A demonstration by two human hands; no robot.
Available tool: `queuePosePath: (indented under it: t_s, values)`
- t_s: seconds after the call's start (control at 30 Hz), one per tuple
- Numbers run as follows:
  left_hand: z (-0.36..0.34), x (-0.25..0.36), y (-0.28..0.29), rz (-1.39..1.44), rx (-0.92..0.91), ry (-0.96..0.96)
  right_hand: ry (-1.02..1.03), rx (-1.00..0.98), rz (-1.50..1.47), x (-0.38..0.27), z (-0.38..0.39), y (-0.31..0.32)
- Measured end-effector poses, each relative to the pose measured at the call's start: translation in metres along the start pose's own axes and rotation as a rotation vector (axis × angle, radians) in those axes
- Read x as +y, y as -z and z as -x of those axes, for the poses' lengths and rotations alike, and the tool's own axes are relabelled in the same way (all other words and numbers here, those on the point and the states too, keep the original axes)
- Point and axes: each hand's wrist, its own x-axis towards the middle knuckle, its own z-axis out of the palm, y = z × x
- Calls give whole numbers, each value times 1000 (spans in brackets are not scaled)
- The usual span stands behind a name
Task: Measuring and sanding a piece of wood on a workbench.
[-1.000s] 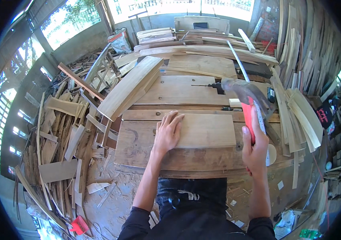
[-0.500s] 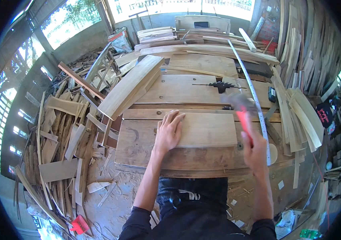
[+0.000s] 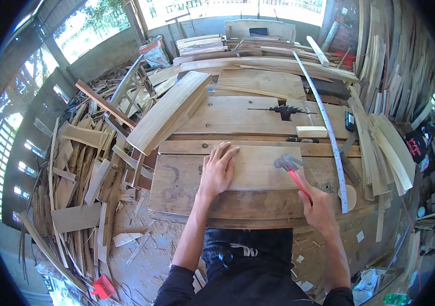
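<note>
Now the right grip [image 3: 321, 208] clamps the hammer [image 3: 299, 184], head over the right end of the board [image 3: 258, 166]; the left grip [image 3: 217, 174], fingers slightly apart, rests on its left end.

The left grip [image 3: 219, 172] rests on a board [image 3: 263, 176]; the right [image 3: 321, 210] holds a hammer [image 3: 296, 179].

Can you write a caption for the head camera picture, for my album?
Left hand on a pale board, right hand gripping a red-handled hammer.
</note>
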Motion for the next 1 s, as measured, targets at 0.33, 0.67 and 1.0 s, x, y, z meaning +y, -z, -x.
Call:
queuePosePath:
  t_s: [0.33, 0.67, 1.0]
  values:
    - [0, -2, 2, 3, 12, 3, 165, 484, -31, -25, -11, 40]
    - [-2, 0, 1, 7, -9, 14, 126, 95, -46, 3, -6, -22]
    - [-2, -2, 0, -1, 11, -1, 83, 532, -276, -26, -6, 20]
